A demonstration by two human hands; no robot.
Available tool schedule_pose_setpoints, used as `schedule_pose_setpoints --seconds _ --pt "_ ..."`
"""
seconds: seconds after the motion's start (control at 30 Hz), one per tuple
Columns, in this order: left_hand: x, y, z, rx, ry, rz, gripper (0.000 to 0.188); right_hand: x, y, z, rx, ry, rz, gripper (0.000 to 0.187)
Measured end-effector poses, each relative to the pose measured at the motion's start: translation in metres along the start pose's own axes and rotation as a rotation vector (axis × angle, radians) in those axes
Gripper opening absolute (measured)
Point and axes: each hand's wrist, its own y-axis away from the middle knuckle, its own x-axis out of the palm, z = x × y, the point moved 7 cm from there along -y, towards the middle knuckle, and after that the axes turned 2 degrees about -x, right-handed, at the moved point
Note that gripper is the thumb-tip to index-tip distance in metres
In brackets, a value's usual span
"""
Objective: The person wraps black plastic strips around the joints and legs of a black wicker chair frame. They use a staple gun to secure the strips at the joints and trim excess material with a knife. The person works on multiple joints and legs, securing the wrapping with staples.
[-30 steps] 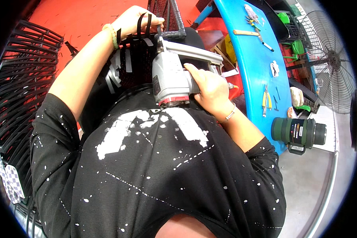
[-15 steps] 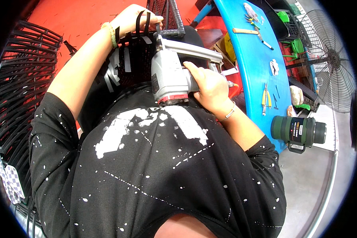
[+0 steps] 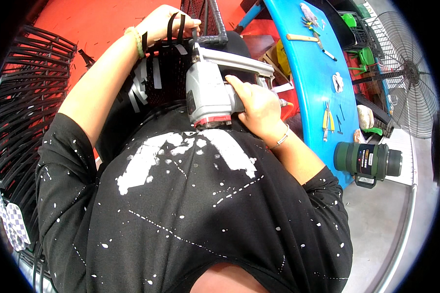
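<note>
My right hand (image 3: 260, 105) is wrapped round the handle of a grey pneumatic nail gun (image 3: 208, 95) with a red and black end cap. Its long silver magazine slants off to the right, and its nose meets the corner region of a black woven frame (image 3: 214, 40). At the frame's left side my left hand (image 3: 164, 27) is closed, thumb and fingertips pinching a black flat strip (image 3: 194, 35) right by the gun's nose. More black strips cross over the fingers of that hand. Several loose strip ends (image 3: 156, 73), pale where they catch light, hang below it.
To the right stands a blue table (image 3: 313, 73) bearing a hammer (image 3: 303, 37), yellow-handled pliers (image 3: 327, 119) and a marker. A green camera-lens-shaped object (image 3: 366, 161) sits by its near end. Stacked black woven frames (image 3: 34, 97) fill the left; a large fan (image 3: 410, 73) is far right.
</note>
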Motion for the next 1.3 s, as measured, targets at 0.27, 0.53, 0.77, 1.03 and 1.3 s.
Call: schedule_pose_setpoints --seconds 0.27,0.53,0.77,1.03,1.3 --pt "0.0 0.001 -0.005 -0.023 -0.056 0.011 0.032 0.006 0.012 -0.007 0.011 -0.036 -0.004 0.086" --pt "0.0 0.0 0.0 -0.039 0.013 0.011 0.029 -0.005 0.005 0.001 -0.021 -0.04 -0.031 0.086" --pt "0.001 0.001 0.0 -0.031 0.032 0.017 0.028 -0.001 0.002 -0.001 -0.013 -0.011 -0.022 0.088" --pt "0.0 0.0 0.002 -0.036 -0.009 0.02 0.03 -0.001 0.003 0.0 -0.013 0.007 -0.005 0.089" --pt "0.002 -0.002 0.005 -0.03 0.006 0.027 0.03 -0.001 0.003 -0.001 0.005 -0.026 -0.005 0.089"
